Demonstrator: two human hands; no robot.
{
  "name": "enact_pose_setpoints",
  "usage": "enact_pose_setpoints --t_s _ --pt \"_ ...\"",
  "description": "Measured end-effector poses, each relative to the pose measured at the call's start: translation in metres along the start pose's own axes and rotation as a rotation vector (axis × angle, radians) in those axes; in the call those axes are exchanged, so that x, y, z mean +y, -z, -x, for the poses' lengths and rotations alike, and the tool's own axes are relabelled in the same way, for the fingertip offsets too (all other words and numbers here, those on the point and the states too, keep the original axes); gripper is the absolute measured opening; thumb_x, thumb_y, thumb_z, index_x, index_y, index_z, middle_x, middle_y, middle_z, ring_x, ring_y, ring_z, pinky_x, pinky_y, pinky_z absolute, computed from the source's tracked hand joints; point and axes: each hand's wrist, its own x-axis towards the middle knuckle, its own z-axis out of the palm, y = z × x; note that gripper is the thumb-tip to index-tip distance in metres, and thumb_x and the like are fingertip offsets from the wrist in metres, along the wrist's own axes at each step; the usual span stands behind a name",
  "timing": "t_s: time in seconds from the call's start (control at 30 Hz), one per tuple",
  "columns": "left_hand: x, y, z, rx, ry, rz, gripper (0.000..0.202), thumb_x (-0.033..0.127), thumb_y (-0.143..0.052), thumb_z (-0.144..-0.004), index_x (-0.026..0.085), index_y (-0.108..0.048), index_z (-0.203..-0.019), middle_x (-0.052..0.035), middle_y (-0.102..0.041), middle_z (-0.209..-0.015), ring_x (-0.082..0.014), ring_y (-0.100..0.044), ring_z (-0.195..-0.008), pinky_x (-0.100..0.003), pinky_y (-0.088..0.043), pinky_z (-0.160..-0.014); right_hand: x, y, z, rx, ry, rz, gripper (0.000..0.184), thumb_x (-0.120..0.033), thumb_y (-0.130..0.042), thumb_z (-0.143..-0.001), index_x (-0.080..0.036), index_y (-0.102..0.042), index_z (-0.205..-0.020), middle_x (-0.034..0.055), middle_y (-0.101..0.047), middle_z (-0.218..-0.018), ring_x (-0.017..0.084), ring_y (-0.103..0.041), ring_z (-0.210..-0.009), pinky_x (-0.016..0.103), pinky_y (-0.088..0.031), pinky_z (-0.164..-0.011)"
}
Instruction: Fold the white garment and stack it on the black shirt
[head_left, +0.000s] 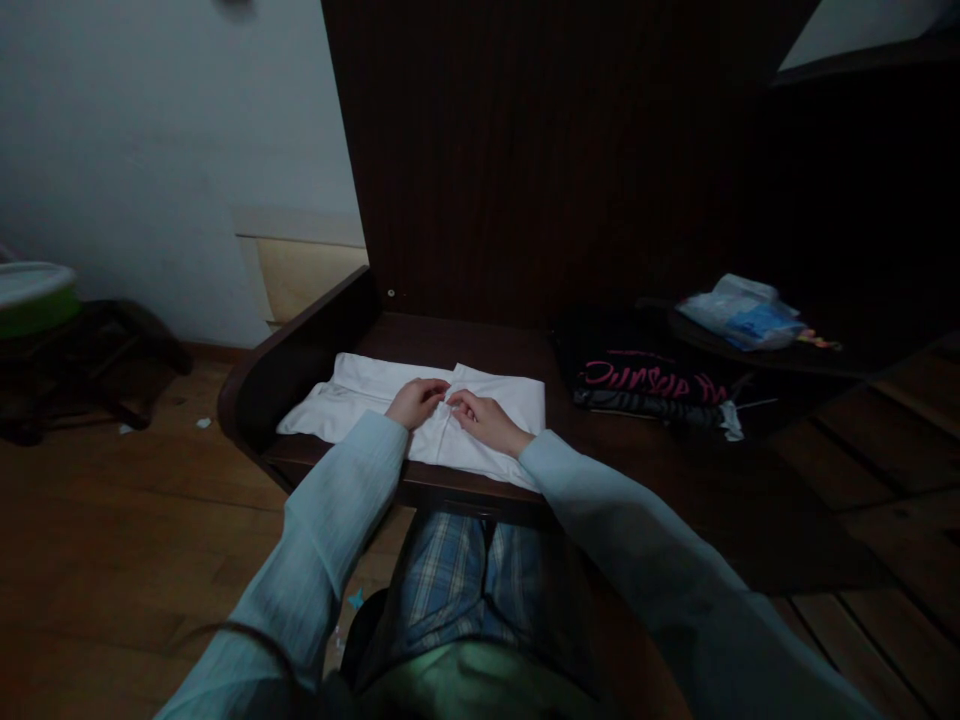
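Dark desk [480, 345]: white cloth [480, 415] under both hands' grip

The room is dim — light falls mostly on the pale wall [150, 150] at ten o'clock. A dark wooden panel [540, 150] rises at twelve o'clock above a dark desk surface [480, 345]. Wooden floorboards [112, 540] spread at eight o'clock and again at four o'clock. A dark stool [82, 360] stands at nine o'clock — well apart from the desk surface.
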Motion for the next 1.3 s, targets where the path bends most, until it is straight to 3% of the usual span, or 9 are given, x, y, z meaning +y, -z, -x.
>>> enact_pose_setpoints --t_s 0.23,0.37,0.63,0.73,0.83,0.97,1.07,1.17,1.3 --pt "0.0 -0.005 -0.002 0.01 -0.048 -0.102 0.024 0.014 -0.05 -0.074 0.016 -0.065 -0.092 -0.0066 -0.066 -0.09 -0.018 -0.058 -0.084 -0.03 -0.044 -0.079 0.0 0.029 -0.018 -0.264 -0.039 -0.124 0.032 -0.017 -0.046 -0.08 -0.016 -0.052 -0.11 -0.0036 -0.055 -0.063 0.008 -0.05 -0.057 0.02 -0.039 -0.058" --pt "0.004 -0.005 -0.001 0.003 -0.064 -0.182 0.02 0.014 -0.052 -0.072 0.017 -0.066 -0.086 -0.0072 -0.065 -0.087 -0.0197 -0.057 -0.085 -0.031 -0.044 -0.079 0.008 0.041 -0.041 -0.144 -0.069 0.09 0.027 -0.016 -0.044 -0.082 -0.015 -0.058 -0.106 -0.0033 -0.054 -0.059 0.009 -0.049 -0.054 0.02 -0.037 -0.057" --pt "0.009 -0.002 0.002 0.081 -0.088 -0.099 0.015 0.014 -0.05 -0.073 0.017 -0.064 -0.078 -0.0046 -0.062 -0.078 -0.0174 -0.054 -0.08 -0.03 -0.043 -0.076 0.002 0.036 -0.057 -0.191 -0.047 0.456 0.009 -0.017 -0.053 -0.078 -0.017 -0.062 -0.081 0.0014 -0.06 -0.068 0.011 -0.05 -0.06 0.021 -0.031 -0.055" --pt "0.012 0.0 0.004 0.121 -0.095 -0.086 0.014 0.014 -0.049 -0.071 0.016 -0.063 -0.075 -0.0043 -0.06 -0.075 -0.0169 -0.053 -0.076 -0.029 -0.043 -0.074 -0.005 0.039 -0.054 -0.095 -0.082 0.469 0.01 -0.018 -0.051 -0.079 -0.019 -0.06 -0.084 0.0018 -0.06 -0.071 0.011 -0.05 -0.061 0.021 -0.03 -0.054" --pt "0.012 0.0 0.005 0.057 -0.104 -0.092 0.015 0.011 -0.048 -0.067 0.016 -0.062 -0.071 -0.0041 -0.059 -0.072 -0.0171 -0.052 -0.073 -0.029 -0.043 -0.072 -0.007 0.041 -0.049 -0.049 -0.1 0.459 0.011 -0.018 -0.05 -0.079 -0.019 -0.059 -0.085 0.0026 -0.061 -0.072 0.012 -0.052 -0.063 0.021 -0.03 -0.054" --pt "0.009 -0.001 0.003 0.003 -0.074 -0.091 0.017 0.011 -0.047 -0.065 0.017 -0.062 -0.07 -0.0036 -0.06 -0.071 -0.0176 -0.052 -0.073 -0.03 -0.043 -0.072 0.001 0.052 -0.043 -0.018 -0.066 0.279 0.014 -0.015 -0.046 -0.079 -0.017 -0.056 -0.089 0.0004 -0.06 -0.069 0.011 -0.053 -0.062 0.02 -0.035 -0.057" --pt "0.009 -0.001 0.001 -0.008 -0.037 -0.078 0.017 0.013 -0.045 -0.067 0.017 -0.062 -0.07 -0.0032 -0.061 -0.072 -0.0174 -0.053 -0.074 -0.029 -0.042 -0.072 0.012 0.069 -0.036 0.145 -0.07 0.135 0.017 -0.014 -0.041 -0.08 -0.016 -0.054 -0.091 -0.0003 -0.06 -0.069 0.011 -0.055 -0.063 0.021 -0.039 -0.059" --pt "0.011 0.0 0.001 -0.007 0.006 -0.055 0.025 0.02 -0.039 -0.076 0.017 -0.06 -0.062 -0.0037 -0.06 -0.067 -0.0166 -0.053 -0.071 -0.028 -0.041 -0.07 0.021 0.084 -0.017 0.278 -0.106 0.079 0.019 -0.013 -0.037 -0.08 -0.017 -0.053 -0.09 -0.0005 -0.06 -0.069 0.01 -0.055 -0.063 0.022 -0.041 -0.061" --pt "0.015 0.002 0.001 0.018 0.029 -0.029 0.038 0.036 -0.037 -0.082 0.017 -0.057 -0.055 -0.0029 -0.056 -0.06 -0.015 -0.051 -0.063 -0.026 -0.039 -0.065 0.016 0.085 0.033 0.269 -0.117 0.131 0.012 -0.021 -0.044 -0.079 -0.018 -0.055 -0.083 0.0012 -0.058 -0.072 0.013 -0.055 -0.066 0.024 -0.042 -0.062"
